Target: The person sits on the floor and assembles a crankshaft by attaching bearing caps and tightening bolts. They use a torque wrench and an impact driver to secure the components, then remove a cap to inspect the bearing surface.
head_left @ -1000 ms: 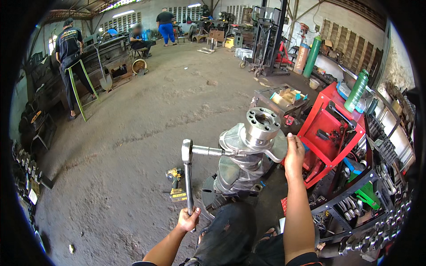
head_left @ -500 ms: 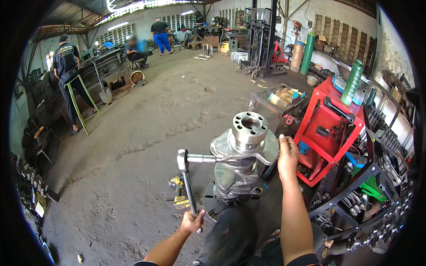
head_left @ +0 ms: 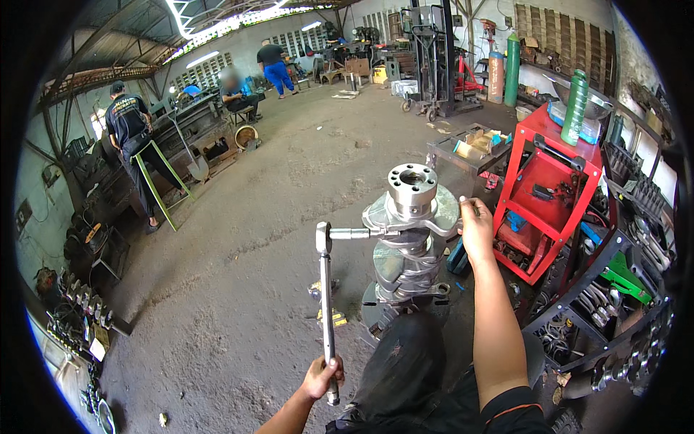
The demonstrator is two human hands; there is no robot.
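A steel crankshaft (head_left: 405, 264) stands upright in front of my knees, its round flange with a ring of bolt holes on top. A long-handled ratchet wrench (head_left: 327, 296) reaches it from the left through an extension and socket (head_left: 354, 233), which meet the crankshaft just below the flange. My left hand (head_left: 322, 376) is closed around the lower end of the wrench handle. On the other side, my right hand (head_left: 477, 228) grips the edge of the crankshaft's upper web with bent fingers. The socket's far end is hidden within the crankshaft.
A yellow and black power tool (head_left: 331, 317) lies on the floor behind the wrench. To the right stand a red tool cart (head_left: 538, 195) with a green bottle (head_left: 576, 108) and a dark rack (head_left: 578, 289) of metal parts. Other people are farther back, one beside a green-framed stand (head_left: 163, 181).
The wrench handle now hangs more nearly straight toward me, with my left hand still on its end. My right hand stays at the crankshaft's edge. The whole view has shifted slightly.
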